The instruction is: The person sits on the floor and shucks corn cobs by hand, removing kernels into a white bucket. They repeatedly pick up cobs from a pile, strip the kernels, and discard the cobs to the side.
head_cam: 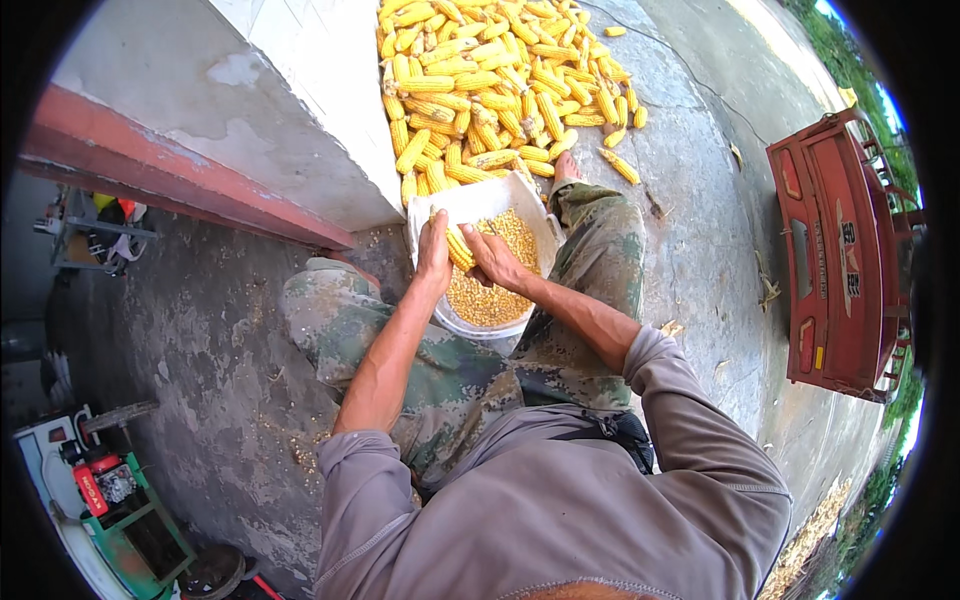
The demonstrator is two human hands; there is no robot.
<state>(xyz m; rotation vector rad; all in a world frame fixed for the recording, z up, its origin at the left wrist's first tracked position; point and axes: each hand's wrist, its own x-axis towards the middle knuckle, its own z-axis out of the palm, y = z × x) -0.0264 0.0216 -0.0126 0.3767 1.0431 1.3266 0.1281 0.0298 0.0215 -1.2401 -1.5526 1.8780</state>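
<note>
My left hand point(433, 251) is wrapped along one side of a yellow corn cob point(459, 250), which is tilted over a white tub point(551, 247). On the cob's other side, my right hand point(491, 256) presses with the thumb near its upper part and the fingers curled below. Both palms hide much of the cob. Loose corn kernels point(491, 304) cover the inside of the tub, which stands between my legs in camouflage trousers point(600, 247).
A large heap of corn cobs point(495, 82) lies just beyond the tub, against a pale wall point(322, 135). A red cargo vehicle point(840, 255) stands at right. At lower left is a green-framed machine point(142, 517) with a red engine. A cable point(697, 82) crosses the concrete floor.
</note>
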